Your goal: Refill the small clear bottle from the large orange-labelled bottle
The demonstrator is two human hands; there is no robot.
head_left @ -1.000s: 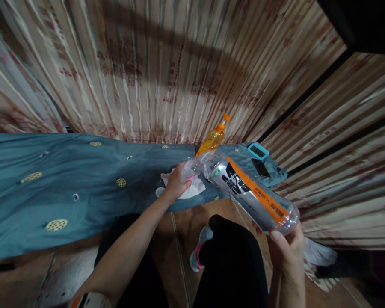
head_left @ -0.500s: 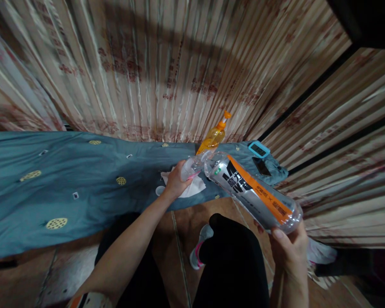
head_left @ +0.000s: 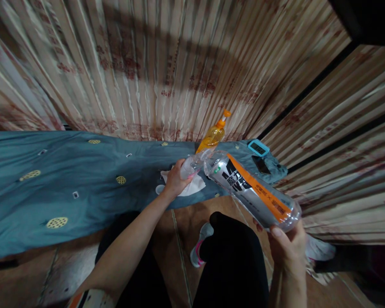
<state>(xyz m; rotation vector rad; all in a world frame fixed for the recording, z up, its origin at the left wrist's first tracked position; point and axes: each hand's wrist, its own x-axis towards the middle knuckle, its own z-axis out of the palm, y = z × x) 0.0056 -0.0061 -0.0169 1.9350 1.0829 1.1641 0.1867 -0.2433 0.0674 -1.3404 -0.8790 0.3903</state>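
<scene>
while the big bottle lies tilted in the air above the person's knees, its neck points up and left toward the table and its base sits low at the right. it is clear plastic with a silver, black and orange label. the right hand is closed round the base from below, thumb on the near side. the bottle's mouth meets a small clear bottle, which the left hand grips with fingers wrapped round it, just above the table's near edge. the two mouths seem to touch, though blur makes this hard to settle, and i cannot tell whether liquid passes between them.

under the left hand a white tissue lies crumpled on the blue cloth, and a small white cap rests just left of it. behind the small bottle an orange pump bottle stands upright near the wall. to its right, at the table's end, lie a teal timer and a dark phone, side by side. the cloth bears scattered yellow patches. striped curtains hang behind the table and along the right. below, black trousers and a grey and pink shoe show over a brown tiled floor.
</scene>
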